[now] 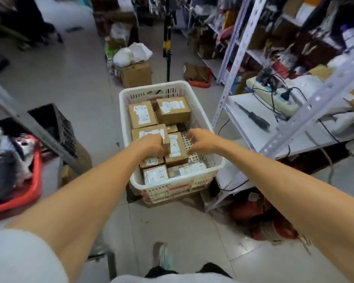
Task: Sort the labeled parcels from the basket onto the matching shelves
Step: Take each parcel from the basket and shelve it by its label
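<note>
The white plastic basket (151, 86) stands on the tiled floor at frame centre, with cardboard parcels packed inside it.

Parcel positions:
- A parcel marked "A-2" (142, 114) lies at the far left of the basket. Beside it on the right is a second labelled parcel (173, 109).
- The middle-left parcel (149, 133) lies under the left hand.
- The centre parcel (175, 149) lies between the two hands.
- A small parcel marked "A-2" (152, 161) and a white-labelled parcel (155, 175) lie at the near end.

Hand state:
- Left hand (151, 145): the fingers are curled over the right end of the middle-left parcel and grip it.
- Right hand (202, 140): the fingers are loosely curled in a claw at the right edge of the centre parcel. Contact cannot be determined because of blur.

White metal shelving (251, 111) stands at frame right. It carries a screwdriver (253, 119) and a power strip (274, 99).
</note>
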Available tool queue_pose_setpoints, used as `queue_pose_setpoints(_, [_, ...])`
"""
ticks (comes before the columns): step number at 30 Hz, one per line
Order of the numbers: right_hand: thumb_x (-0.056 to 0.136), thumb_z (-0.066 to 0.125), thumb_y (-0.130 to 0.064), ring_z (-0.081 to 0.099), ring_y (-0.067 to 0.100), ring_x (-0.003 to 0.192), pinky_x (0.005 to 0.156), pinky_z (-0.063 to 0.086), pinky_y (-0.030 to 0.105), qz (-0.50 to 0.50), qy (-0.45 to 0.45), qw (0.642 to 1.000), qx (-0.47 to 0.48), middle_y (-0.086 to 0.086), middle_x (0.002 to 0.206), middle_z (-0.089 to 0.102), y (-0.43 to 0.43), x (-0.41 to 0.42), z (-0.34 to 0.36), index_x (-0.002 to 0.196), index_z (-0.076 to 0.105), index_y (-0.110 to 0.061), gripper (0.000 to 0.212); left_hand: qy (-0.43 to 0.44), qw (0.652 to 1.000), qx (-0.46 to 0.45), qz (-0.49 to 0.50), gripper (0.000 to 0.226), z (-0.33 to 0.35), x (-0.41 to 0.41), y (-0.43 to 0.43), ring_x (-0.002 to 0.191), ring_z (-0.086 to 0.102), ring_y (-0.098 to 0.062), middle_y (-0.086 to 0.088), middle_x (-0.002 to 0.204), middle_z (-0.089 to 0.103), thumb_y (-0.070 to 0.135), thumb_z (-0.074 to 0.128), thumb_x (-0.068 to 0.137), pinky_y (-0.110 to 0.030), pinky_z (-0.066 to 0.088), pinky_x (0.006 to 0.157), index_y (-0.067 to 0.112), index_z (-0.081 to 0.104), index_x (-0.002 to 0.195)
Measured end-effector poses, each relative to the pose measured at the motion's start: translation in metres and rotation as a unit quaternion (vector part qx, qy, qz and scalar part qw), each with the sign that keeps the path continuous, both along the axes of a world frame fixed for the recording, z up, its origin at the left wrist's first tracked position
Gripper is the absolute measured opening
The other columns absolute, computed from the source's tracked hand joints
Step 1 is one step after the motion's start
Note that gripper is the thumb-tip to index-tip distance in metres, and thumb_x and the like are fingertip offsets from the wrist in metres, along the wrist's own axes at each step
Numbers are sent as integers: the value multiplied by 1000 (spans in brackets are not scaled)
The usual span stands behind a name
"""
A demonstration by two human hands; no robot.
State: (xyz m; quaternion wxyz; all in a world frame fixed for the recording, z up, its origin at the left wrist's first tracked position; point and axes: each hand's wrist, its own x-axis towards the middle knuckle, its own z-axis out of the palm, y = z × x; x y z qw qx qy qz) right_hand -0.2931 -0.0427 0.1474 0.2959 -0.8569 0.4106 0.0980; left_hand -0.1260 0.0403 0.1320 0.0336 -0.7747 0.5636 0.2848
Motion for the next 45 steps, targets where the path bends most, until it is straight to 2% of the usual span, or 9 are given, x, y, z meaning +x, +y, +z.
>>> queue_pose_setpoints(5, [80,74,-23,53,23,115,94,47,33,25,27,999,34,9,133,51,-19,37,-15,134,45,-10,63,32,999,5,39,38,-12,36,-11,114,53,-25,-9,128,55,16,60,86,-33,47,93,10,54,124])
queue_pose_setpoints(17, [84,71,-23,52,26,117,96,47,36,93,60,991,74,11,133,52,-106,123,-89,133,47,-8,57,46,990,67,116,38,-67,101,-59,111,57,-28,-11,124,58,17,60,89,-35,49,92,8,54,125])
queue_pose_setpoints(24, [84,72,-26,52,28,119,90,43,32,89,74,986,120,12,136,50,-170,173,-155,135,44,-7,61,80,975,118,168,18,-125,122,-97,84,55,-23,-9,103,60,14,56,85,-33,47,70,10,57,102])
queue_pose_setpoints(32, [77,77,-30,43,31,128,102,41,38,55,78,993,65,13,140,43,-212,209,-250,137,40,-9,74,172,939,139,265,17,-220,117,-112,88,52,-22,-9,102,58,7,56,84,-32,44,76,11,57,101])
queue_pose_setpoints(35, [77,75,-34,34,31,129,104,33,37,107,65,992,19,13,141,37,-215,216,-277,135,39,-9,73,205,914,144,319,21,-245,118,-111,93,52,-23,-6,103,54,11,60,87,-35,46,86,13,56,107])
queue_pose_setpoints(38, [79,69,-50,38,34,125,103,33,41,170,45,982,-71,17,136,42,-212,208,-293,135,39,-6,77,243,886,130,373,16,-260,121,-109,89,54,-23,-6,99,56,12,61,84,-35,47,82,12,54,98])
queue_pose_setpoints(40, [87,56,-56,48,37,115,91,41,42,154,78,982,-72,20,126,51,-210,199,-298,131,41,-6,69,303,843,92,434,33,-266,122,-106,93,60,-21,-4,102,63,17,65,74,-34,51,82,10,59,106])
queue_pose_setpoints(42, [94,39,-58,56,39,104,82,45,42,89,142,986,2,21,117,59,-211,184,-303,121,47,-6,59,341,803,55,486,51,-276,122,-104,95,63,-20,-4,103,67,17,68,60,-40,56,84,12,59,111])
queue_pose_setpoints(45, [101,21,-50,59,40,96,86,46,45,51,164,975,141,22,109,63,-203,158,-310,108,53,-7,55,384,771,60,505,93,-285,121,-103,107,59,-21,2,115,61,12,73,54,-40,53,87,20,34,138])
